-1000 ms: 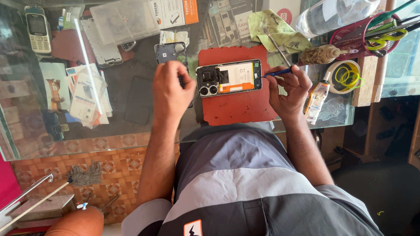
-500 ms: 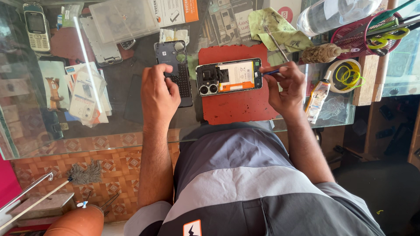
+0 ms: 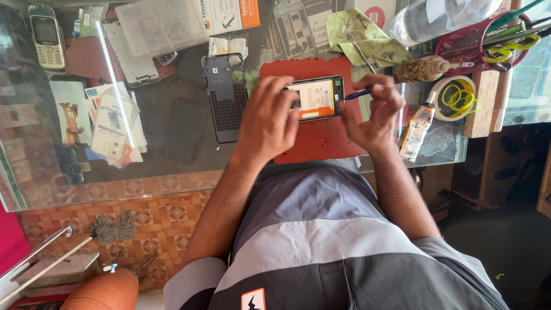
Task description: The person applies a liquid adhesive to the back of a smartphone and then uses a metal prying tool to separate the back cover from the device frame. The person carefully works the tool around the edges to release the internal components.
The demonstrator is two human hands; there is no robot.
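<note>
On the red mat (image 3: 321,143) on the glass bench (image 3: 189,183), the left hand (image 3: 268,117) grips the opened phone (image 3: 314,97) steady; the right hand (image 3: 374,109) pinches a blue tool (image 3: 357,94) at its edge. The step looks like internal disassembly, calling next for careful, light prying.

The opened phone with its back off (image 3: 314,97) lies on the flat red work mat (image 3: 321,138) on the glass tabletop (image 3: 189,172). The dark plastic back cover (image 3: 225,97) lies left of the mat (just beside it); the small white glue tube (image 3: 416,131) lies right.

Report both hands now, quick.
Left hand: closed around the end of the opened phone on the red mat.
Right hand: closed on a blue tool.
</note>
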